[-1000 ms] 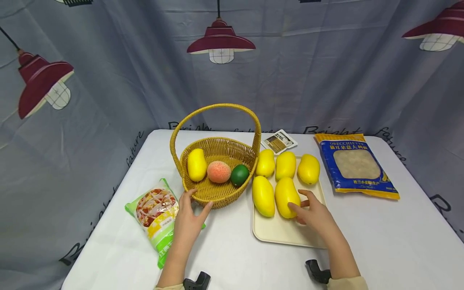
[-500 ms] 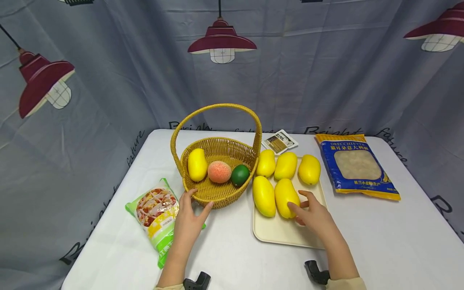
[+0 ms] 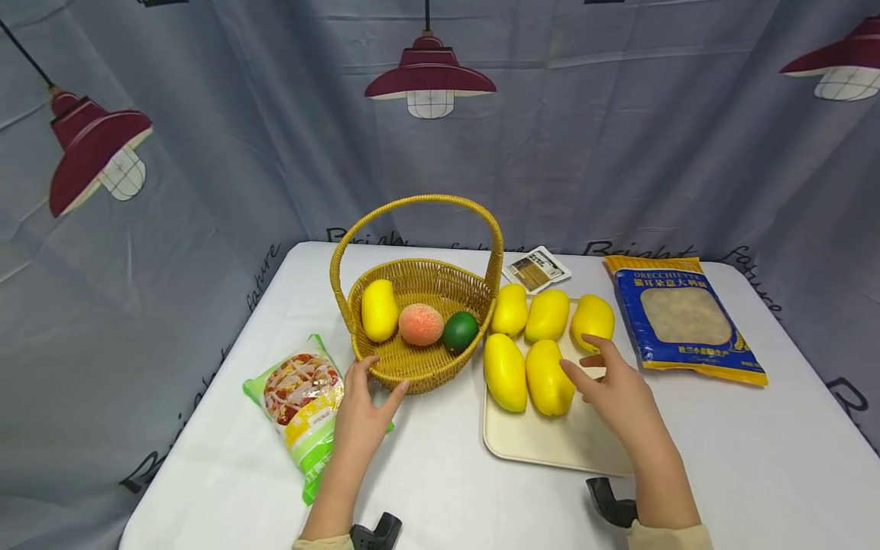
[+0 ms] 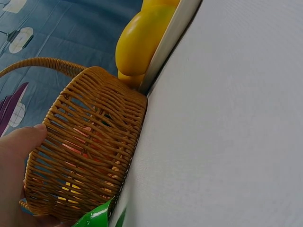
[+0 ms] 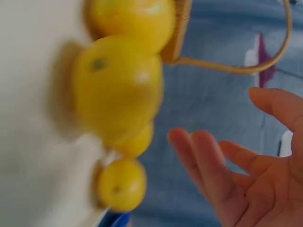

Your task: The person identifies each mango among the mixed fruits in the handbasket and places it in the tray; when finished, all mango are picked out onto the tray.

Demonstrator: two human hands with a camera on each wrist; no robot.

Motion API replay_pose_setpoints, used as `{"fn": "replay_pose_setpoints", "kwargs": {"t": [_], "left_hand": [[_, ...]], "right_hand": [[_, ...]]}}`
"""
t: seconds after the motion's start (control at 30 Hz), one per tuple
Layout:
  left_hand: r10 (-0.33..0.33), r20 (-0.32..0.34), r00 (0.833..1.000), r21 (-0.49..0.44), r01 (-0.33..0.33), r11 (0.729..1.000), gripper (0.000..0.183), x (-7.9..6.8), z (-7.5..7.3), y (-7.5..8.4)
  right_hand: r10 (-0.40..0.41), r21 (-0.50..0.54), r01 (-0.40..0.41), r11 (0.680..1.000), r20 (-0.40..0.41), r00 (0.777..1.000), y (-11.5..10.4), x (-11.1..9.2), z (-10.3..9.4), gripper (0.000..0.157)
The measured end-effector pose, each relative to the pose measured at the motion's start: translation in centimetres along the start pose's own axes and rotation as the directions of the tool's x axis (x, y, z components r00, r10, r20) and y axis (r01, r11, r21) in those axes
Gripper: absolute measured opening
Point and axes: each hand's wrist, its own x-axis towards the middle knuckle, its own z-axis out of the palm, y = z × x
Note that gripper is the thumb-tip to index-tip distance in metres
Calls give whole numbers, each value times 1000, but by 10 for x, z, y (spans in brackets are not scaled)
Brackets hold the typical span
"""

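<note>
A wicker basket (image 3: pixel 429 377) with a tall handle stands on the table, holding a yellow mango (image 3: pixel 380 311), a peach (image 3: pixel 421 325) and a dark green fruit (image 3: pixel 461 332). My left hand (image 3: pixel 360 412) grips the basket's near rim; in the left wrist view its thumb (image 4: pixel 29 137) lies against the woven side. To the right, several mangoes sit on a cream tray (image 3: pixel 536 444). My right hand (image 3: pixel 619 393) hovers over the tray's right side, fingers spread and holding nothing, beside the nearest mango (image 3: pixel 550 378). In the right wrist view a gap separates the hand (image 5: pixel 255 175) from the mangoes (image 5: pixel 118 90).
A green food bag (image 3: pixel 302 405) lies left of the basket, partly behind the left forearm. Behind the tray is a small flat packet (image 3: pixel 536 269). A blue and yellow orecchiette bag (image 3: pixel 687 319) lies at the right. A grey curtain (image 3: pixel 550 168) rises behind the table.
My right hand has let go of the near mango and moved up and right, away from it. The left hand stays at the basket rim. The head view has shifted slightly.
</note>
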Motion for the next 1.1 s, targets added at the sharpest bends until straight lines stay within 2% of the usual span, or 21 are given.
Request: {"fn": "replay_pose_setpoints", "kwargs": {"t": [0.2,0.43,0.73,0.83,0.93,1.1], "left_hand": [[5,-15,1000,1,-5,1000,70,2,-1,-2],[1,-13,1000,12,0,1000,72,3,1,-2],[6,-25,1000,23,-5,1000,70,5,2,-2],[3,-24,1000,28,-3,1000,70,4,3,-2],[3,-25,1000,32,-2,999,70,3,4,-2],[15,-43,999,24,-14,1000,68,1,5,-2]], "right_hand": [[-125,127,123,984,13,992,-45,14,1,75],[-292,232,264,936,99,951,-97,38,26,67],[-392,367,292,883,235,890,-156,79,61,66],[-402,366,297,882,255,880,-172,94,72,64],[-400,327,305,894,278,873,-185,110,82,62],[-354,248,283,927,317,880,-200,134,98,60]]}}
